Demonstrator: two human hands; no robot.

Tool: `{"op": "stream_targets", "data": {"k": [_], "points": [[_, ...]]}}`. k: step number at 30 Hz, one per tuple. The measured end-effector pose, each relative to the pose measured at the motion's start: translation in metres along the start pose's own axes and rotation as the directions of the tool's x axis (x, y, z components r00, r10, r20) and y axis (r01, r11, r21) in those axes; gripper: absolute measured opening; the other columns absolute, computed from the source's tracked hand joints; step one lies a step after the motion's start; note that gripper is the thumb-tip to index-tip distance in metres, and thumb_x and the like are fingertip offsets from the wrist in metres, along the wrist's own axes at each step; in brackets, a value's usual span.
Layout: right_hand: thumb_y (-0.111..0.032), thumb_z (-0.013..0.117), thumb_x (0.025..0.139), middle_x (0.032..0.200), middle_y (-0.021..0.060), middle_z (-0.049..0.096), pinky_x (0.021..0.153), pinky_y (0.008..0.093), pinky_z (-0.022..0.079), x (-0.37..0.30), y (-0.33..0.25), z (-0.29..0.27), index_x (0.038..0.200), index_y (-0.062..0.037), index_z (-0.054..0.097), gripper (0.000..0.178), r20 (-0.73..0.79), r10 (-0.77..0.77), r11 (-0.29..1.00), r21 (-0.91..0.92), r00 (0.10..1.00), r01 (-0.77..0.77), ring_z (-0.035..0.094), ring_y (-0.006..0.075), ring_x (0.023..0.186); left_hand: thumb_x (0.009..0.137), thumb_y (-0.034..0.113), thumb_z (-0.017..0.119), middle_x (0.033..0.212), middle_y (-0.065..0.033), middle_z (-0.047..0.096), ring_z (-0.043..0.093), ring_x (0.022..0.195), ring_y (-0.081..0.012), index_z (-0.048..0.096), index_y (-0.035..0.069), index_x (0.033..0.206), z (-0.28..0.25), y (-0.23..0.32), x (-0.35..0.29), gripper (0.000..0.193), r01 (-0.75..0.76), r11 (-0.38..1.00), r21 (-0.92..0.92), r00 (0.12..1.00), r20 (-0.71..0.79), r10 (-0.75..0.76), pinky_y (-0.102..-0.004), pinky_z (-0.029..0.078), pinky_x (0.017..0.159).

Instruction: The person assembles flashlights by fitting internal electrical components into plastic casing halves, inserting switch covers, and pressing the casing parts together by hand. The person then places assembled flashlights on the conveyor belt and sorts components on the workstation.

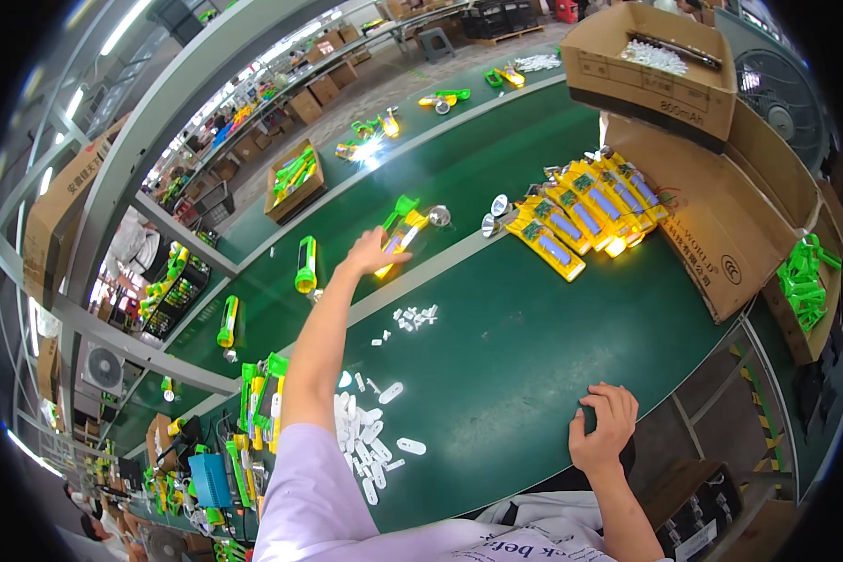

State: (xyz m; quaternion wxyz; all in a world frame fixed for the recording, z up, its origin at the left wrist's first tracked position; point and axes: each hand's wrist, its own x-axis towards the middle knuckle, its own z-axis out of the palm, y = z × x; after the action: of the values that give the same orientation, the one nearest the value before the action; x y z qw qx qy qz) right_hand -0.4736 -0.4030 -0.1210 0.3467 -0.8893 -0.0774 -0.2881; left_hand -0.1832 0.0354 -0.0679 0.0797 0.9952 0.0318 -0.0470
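Note:
My left arm stretches out over the green conveyor belt. There my left hand (pixel 369 253) pinches the near end of an unassembled flashlight (pixel 406 242), a yellow housing with a green part and a round silver reflector at its far end. Close to the table's front edge, my right hand (pixel 606 426) is held with its fingers loosely curled and apart, holding nothing. Opened yellow flashlight housings (pixel 585 211) with purple-blue batteries and circuit boards lie in a row at the right. White oval plastic pieces (pixel 365 450) are scattered near my left forearm, with smaller white parts (pixel 416 317) beyond them.
Green-and-yellow flashlights (pixel 306 264) sit along the belt, one of them lit brightly. A metal rail (pixel 459 248) divides belt and table. Cardboard boxes (pixel 656 103) stand at the right, one holding green parts (pixel 803 281). More flashlights and a blue box (pixel 211 480) crowd the left.

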Motion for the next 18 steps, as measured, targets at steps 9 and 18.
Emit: {"op": "stream_targets", "data": {"k": [9, 18], "points": [[-0.005, 0.065, 0.062, 0.097, 0.0090, 0.062, 0.095, 0.0474, 0.041, 0.002, 0.000, -0.001, 0.080, -0.0070, 0.061, 0.019, -0.010, 0.003, 1.000, 0.027, 1.000, -0.003, 0.059, 0.0296, 0.098, 0.065, 0.054, 0.080, 0.108, -0.0204, 0.057, 0.055, 0.104, -0.0349, 0.058, 0.004, 0.110, 0.015, -0.015, 0.005, 0.071, -0.035, 0.997, -0.076, 0.987, -0.161, 0.022, -0.0432, 0.047, 0.091], [-0.007, 0.067, 0.064, 0.097, 0.0099, 0.061, 0.093, 0.0464, 0.041, -0.001, -0.011, -0.009, 0.084, -0.0062, 0.061, 0.021, 0.007, 0.008, 1.000, 0.002, 1.000, -0.008, 0.057, 0.0302, 0.098, 0.068, 0.047, 0.080, 0.104, -0.0221, 0.057, 0.057, 0.097, -0.0360, 0.055, 0.001, 0.106, -0.051, 0.054, -0.088, 0.064, -0.190, 0.964, -0.185, 0.966, -0.212, 0.150, -0.0418, 0.046, 0.086]]}}
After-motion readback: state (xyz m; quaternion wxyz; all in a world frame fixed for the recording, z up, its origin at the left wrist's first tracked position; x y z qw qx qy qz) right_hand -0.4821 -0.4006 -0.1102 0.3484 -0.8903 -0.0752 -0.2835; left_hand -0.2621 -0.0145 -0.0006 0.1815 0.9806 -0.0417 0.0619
